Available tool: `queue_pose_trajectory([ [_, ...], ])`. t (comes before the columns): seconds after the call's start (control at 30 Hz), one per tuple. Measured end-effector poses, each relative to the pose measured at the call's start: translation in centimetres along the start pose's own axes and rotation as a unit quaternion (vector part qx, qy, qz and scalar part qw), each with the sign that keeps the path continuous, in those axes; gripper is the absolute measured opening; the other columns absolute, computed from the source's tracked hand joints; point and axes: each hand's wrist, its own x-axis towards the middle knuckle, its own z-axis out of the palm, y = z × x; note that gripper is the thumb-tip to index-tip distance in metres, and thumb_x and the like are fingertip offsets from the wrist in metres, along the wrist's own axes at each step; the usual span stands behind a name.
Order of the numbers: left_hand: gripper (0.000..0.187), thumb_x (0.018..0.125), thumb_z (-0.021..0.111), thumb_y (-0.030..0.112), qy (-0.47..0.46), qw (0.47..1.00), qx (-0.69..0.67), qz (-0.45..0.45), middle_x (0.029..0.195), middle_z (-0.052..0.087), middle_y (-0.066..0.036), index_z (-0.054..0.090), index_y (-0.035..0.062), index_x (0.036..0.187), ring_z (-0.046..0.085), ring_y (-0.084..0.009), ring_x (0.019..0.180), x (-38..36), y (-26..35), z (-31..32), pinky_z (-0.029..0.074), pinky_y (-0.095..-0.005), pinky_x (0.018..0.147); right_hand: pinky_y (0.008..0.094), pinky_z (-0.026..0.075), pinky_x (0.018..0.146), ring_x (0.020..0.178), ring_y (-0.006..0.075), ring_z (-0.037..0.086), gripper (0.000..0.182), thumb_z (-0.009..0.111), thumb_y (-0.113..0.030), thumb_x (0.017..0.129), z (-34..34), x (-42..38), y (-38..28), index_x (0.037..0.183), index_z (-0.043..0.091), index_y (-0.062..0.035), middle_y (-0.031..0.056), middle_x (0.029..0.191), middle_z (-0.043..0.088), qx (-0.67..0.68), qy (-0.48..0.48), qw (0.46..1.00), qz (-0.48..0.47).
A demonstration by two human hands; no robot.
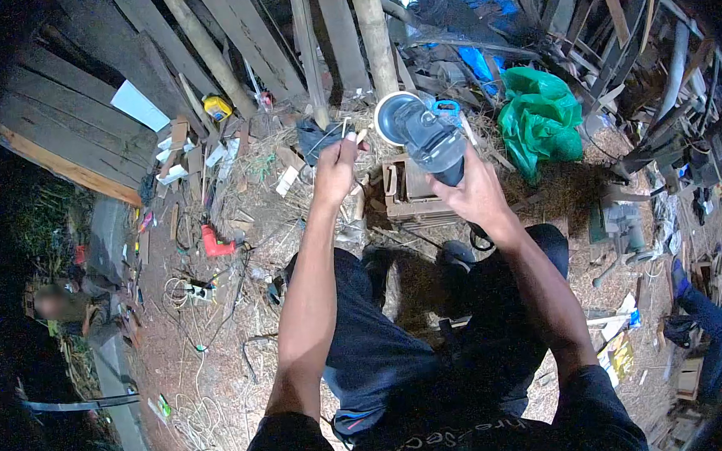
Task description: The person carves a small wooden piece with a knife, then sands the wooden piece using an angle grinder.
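My right hand (475, 192) is wrapped around the body of one grey-blue angle grinder with a round white-rimmed disc guard (423, 135), held up in front of me, disc end tilted up and away. My left hand (335, 167) is pinched shut on one small pale thin piece, maybe a key or wrench (354, 135), just beside the disc; too small to tell exactly. It isn't touching the disc yet as far as I can see, so the fitting work at the head looks begun but not finished; that's a judgement.

Below the grinder sits one slatted wooden crate (408, 191) on the straw-littered floor. Counted around: one green plastic bag (540, 119) on my right, one red power drill (216, 244) and one yellow tape measure (217, 107) on my left. Leaning planks (234, 43) behind, many.
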Motion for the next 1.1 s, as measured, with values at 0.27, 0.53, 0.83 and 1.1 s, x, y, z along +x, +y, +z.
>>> queue_pose_trajectory([
  [0.27,0.046,0.100,0.043,0.040,-0.010,0.998,-0.052,-0.032,0.062,0.043,0.007,0.069,0.0045,0.089,0.034,-0.0048,0.050,0.1,-0.3,-0.4,0.028,-0.0238,0.047,0.0466,0.052,0.076,0.086,0.0442,0.065,0.052,0.072,-0.021,0.071,-0.3,0.0,0.2,0.107,0.050,0.0083,0.0289,0.087,0.065,0.017,0.002,1.000,-0.005],
  [0.53,0.050,0.100,0.042,0.043,-0.015,0.990,-0.125,-0.066,0.060,0.034,0.010,0.067,0.0012,0.089,0.029,-0.0036,0.049,0.1,-0.2,-0.6,0.023,-0.0243,0.046,0.0457,0.053,0.076,0.086,0.0429,0.066,0.051,0.073,-0.020,0.071,-0.5,0.1,0.1,0.108,0.051,0.0075,0.0287,0.091,0.065,0.031,0.011,0.999,0.015],
  [0.83,0.044,0.101,0.042,0.038,-0.046,0.990,-0.132,-0.037,0.061,0.037,0.009,0.067,0.0034,0.093,0.028,-0.0031,0.051,0.7,-1.1,-0.5,0.023,-0.0226,0.048,0.0460,0.053,0.073,0.080,0.0417,0.067,0.051,0.072,-0.023,0.071,-0.4,0.0,-0.2,0.110,0.052,0.0035,0.0254,0.084,0.067,0.008,0.014,1.000,-0.011],
  [1.1,0.033,0.100,0.047,0.029,-0.021,0.999,-0.018,0.022,0.075,0.054,0.004,0.063,0.0013,0.091,0.045,-0.0078,0.073,0.5,-0.7,-0.1,0.039,-0.0262,0.070,0.0437,0.053,0.072,0.079,0.0393,0.068,0.052,0.071,-0.022,0.072,-0.7,-0.1,-0.1,0.109,0.050,0.0075,0.0262,0.085,0.066,0.021,0.012,0.998,-0.056],
])
